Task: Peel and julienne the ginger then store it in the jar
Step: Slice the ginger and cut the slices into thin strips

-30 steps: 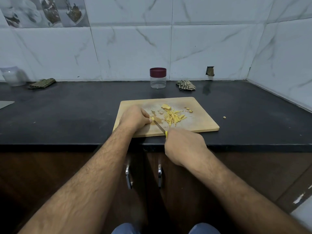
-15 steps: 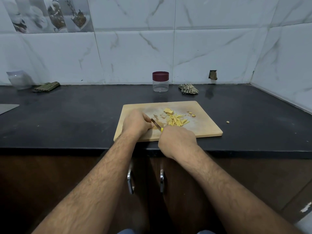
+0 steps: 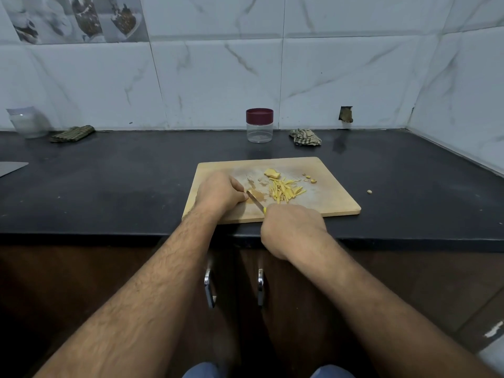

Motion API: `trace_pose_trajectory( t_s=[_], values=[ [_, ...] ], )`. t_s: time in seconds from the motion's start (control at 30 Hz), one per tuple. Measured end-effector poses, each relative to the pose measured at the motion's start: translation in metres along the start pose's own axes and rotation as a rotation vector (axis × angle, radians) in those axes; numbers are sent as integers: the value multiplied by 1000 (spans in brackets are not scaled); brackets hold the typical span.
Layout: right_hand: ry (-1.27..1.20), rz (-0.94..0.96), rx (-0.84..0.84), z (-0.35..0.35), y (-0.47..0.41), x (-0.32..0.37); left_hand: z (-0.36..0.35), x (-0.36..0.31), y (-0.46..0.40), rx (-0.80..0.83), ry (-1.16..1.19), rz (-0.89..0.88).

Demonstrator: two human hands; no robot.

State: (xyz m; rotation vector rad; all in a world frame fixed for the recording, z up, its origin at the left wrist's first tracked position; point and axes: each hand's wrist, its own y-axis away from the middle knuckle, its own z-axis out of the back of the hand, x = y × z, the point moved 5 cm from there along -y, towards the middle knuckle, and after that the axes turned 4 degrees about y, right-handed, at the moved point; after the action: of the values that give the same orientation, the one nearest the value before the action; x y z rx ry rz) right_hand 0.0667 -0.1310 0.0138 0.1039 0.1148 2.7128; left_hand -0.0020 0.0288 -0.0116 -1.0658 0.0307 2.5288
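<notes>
Our left hand curls over an unseen ginger piece; our right hand grips the knife. Light, stiff julienned ginger piles at board centre, jar at twelve o'clock; we'd pinch gently.

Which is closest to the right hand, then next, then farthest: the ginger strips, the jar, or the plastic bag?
From the right hand:
1. Ginger strips, just beyond it on the board.
2. Jar, at the back wall, lid on.
3. Plastic bag, far left corner.
</notes>
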Motion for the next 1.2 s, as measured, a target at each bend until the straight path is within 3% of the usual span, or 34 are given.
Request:
trace_pose_trajectory(
  t_s=[0.23,0.5,1.2],
  values=[
    [-58,7,-55,-1,19,-16,10,-5,-2,84,101,82],
    [-64,-6,-59,9,-5,-6,15,-3,1,3,63,180],
    [-51,36,0,5,-25,1,13,-3,-3,-30,5,184]
  ],
)
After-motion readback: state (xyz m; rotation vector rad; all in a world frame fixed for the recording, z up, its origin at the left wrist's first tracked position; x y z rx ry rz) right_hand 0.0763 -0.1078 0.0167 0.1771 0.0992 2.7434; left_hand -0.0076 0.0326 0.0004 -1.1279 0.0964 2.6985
